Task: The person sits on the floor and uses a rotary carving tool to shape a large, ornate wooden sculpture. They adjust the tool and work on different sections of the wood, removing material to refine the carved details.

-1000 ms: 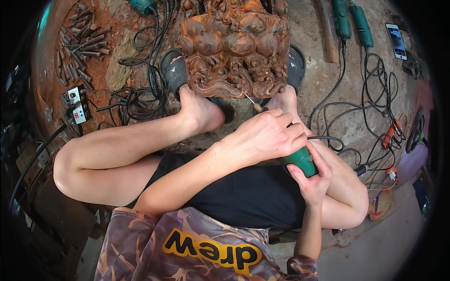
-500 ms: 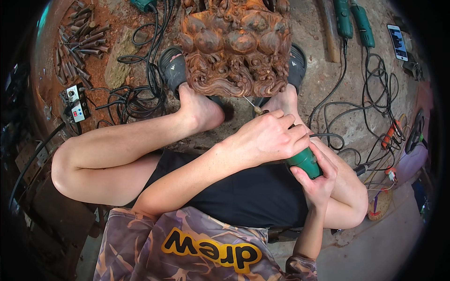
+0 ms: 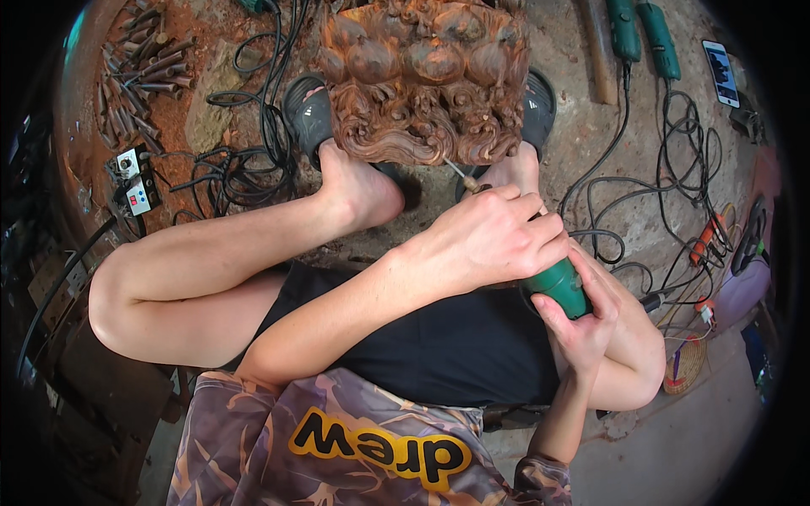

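Observation:
A dark reddish-brown wood carving [image 3: 426,84], with rounded bulges above and swirling scrolls below, stands between my feet. I hold a green electric carving tool [image 3: 561,288] in both hands, slanting up and left toward it. Its thin metal bit meets the carving's lower edge, near a scroll; I cannot tell whether it presses in. My left hand [image 3: 498,234] is wrapped over the front of the tool and hides most of that part. Around the rear of the green body, the fingers and thumb of my right hand [image 3: 589,325] are closed.
Several chisel-like bits [image 3: 139,80] are heaped at far left, near a control box [image 3: 135,181] with knobs. Black cables [image 3: 240,181] coil on both sides. Two more green tools [image 3: 658,42] and a phone [image 3: 720,74] lie at far right. My sandals [image 3: 308,114] flank the carving.
Both hands and the tool have shifted slightly right. The carving sits a little higher in the picture, and the bit still reaches its lower edge.

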`<state>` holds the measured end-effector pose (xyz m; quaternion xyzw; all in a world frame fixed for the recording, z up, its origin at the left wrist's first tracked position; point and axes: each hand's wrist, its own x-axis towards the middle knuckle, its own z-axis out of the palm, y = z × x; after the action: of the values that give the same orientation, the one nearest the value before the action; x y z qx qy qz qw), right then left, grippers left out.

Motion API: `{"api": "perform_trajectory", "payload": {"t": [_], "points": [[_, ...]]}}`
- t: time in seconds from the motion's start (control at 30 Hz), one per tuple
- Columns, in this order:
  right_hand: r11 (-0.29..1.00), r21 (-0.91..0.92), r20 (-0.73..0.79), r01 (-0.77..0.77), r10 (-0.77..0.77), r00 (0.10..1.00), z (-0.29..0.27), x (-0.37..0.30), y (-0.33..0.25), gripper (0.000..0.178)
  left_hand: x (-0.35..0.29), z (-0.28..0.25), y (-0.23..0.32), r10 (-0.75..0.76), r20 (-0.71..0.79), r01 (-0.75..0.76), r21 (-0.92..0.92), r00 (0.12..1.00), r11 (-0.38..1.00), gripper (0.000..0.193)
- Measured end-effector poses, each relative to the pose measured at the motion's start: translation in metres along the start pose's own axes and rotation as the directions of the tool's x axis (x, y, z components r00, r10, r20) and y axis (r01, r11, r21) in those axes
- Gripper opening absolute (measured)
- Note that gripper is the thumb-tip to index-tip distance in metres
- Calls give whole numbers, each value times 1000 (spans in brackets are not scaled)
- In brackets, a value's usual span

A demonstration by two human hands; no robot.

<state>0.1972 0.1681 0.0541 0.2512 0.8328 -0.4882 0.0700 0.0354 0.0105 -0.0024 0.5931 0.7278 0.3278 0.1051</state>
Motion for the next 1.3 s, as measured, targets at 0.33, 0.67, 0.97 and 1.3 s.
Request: {"api": "perform_trajectory", "payload": {"t": [0.33, 0.67, 0.97, 1.3], "points": [[998, -51, 51, 22, -19, 999, -13, 7, -7, 73, 3, 0, 2, -31, -14, 31, -7, 999, 1000, 28], [986, -156, 114, 55, -37, 993, -32, 26, -25, 71, 11, -1, 1, -69, -98, 67, -16, 993, 998, 30], [975, -208, 127, 73, -48, 991, -38, 36, -31, 71, 16, 0, -3, -74, -145, 72, -17, 987, 997, 34], [970, -213, 135, 122, -95, 986, -41, 43, -33, 69, 17, 0, -5, -88, -171, 84, -30, 981, 996, 34]]}}
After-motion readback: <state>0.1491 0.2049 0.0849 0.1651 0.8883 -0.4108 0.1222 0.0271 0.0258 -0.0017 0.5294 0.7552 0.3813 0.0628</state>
